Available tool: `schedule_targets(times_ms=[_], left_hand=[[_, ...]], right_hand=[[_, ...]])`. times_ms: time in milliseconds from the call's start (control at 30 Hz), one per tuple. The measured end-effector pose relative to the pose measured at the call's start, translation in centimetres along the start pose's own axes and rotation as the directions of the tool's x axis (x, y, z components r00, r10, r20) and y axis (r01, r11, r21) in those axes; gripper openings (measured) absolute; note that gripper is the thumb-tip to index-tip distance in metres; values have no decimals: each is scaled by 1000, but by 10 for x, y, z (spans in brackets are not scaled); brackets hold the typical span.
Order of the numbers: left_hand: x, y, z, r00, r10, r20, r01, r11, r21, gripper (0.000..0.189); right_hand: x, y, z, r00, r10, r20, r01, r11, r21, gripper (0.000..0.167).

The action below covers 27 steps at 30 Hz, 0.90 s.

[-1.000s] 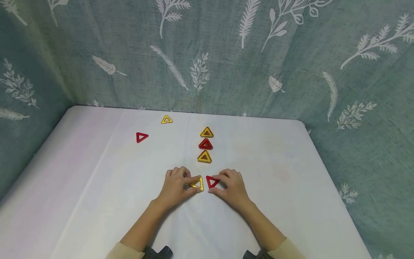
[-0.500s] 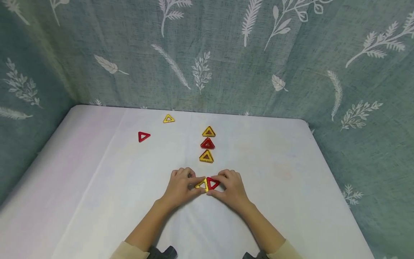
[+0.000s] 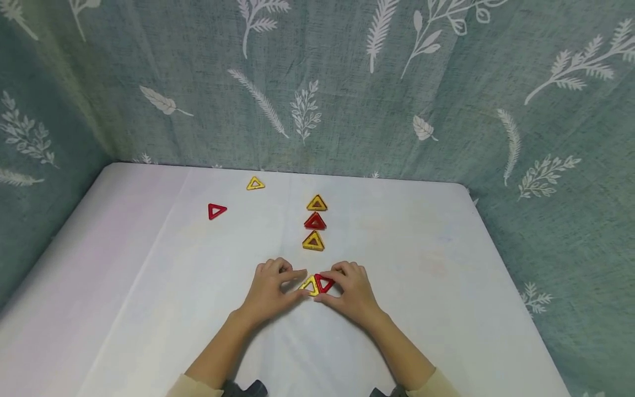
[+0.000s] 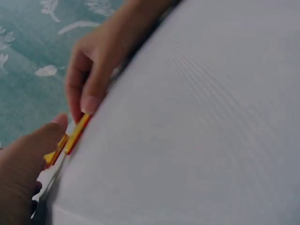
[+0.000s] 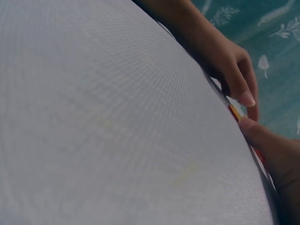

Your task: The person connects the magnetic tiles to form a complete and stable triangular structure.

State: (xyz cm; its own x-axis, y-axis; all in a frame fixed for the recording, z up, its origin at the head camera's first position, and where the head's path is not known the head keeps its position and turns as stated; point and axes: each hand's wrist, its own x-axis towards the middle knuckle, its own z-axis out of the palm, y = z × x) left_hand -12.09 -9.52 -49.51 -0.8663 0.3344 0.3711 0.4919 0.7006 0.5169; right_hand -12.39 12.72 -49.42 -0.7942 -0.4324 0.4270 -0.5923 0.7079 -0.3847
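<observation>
Side by side in front of me lie a yellow hollow triangle tile (image 3: 310, 285) and a red hollow triangle tile (image 3: 323, 283), edges together. My right hand (image 3: 351, 289) pinches the red one between thumb and forefinger. Around the yellow tile's left side is my left hand (image 3: 274, 286), thumb and forefinger spread, thumb tip right by its lower edge. In the left wrist view, the left thumb (image 4: 52, 129) stands off from the yellow-edged tile (image 4: 77, 133) at the right hand's fingertips. The right wrist view shows the tiles edge-on, mostly hidden by the right thumb (image 5: 253, 129).
Beyond the hands, a column runs away from me: a yellow triangle (image 3: 313, 241), a red triangle (image 3: 315, 221) and another yellow triangle (image 3: 317, 203). Farther left lie a loose red triangle (image 3: 216, 211) and a loose yellow triangle (image 3: 255, 183). A leaf-print curtain (image 3: 347, 110) borders the white table (image 3: 421, 331).
The yellow and red tiles, apart at first, have come together edge to edge. Since then my left thumb and forefinger have opened away from the yellow tile; the right hand keeps its pinch.
</observation>
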Motion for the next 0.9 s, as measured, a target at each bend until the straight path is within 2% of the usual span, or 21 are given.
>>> schedule_targets(times_ms=[100,200,333,633,767,900], left_hand=[[-1,-7,-6,999,-47,-16,47,998,-41,50],[-3,-17,-13,995,-97,-26,93,988,-122,53],[-7,-28,-22,993,-110,-42,100,976,-196,55],[-13,-57,-41,993,-88,-81,75,985,-154,63],[-13,-73,-49,990,-103,-93,90,987,-133,64],[-10,-85,-59,989,-132,-73,125,988,-91,64]], right_hand=[[0,0,-1,1000,8,6,-8,1000,15,48],[0,0,-1,1000,16,13,-16,1000,19,48],[-1,1,-2,999,28,17,-28,999,31,47],[-2,2,-1,1000,29,6,-29,997,69,47],[-4,2,-1,998,56,26,-58,995,81,48],[-3,2,0,997,61,41,-65,994,93,48]])
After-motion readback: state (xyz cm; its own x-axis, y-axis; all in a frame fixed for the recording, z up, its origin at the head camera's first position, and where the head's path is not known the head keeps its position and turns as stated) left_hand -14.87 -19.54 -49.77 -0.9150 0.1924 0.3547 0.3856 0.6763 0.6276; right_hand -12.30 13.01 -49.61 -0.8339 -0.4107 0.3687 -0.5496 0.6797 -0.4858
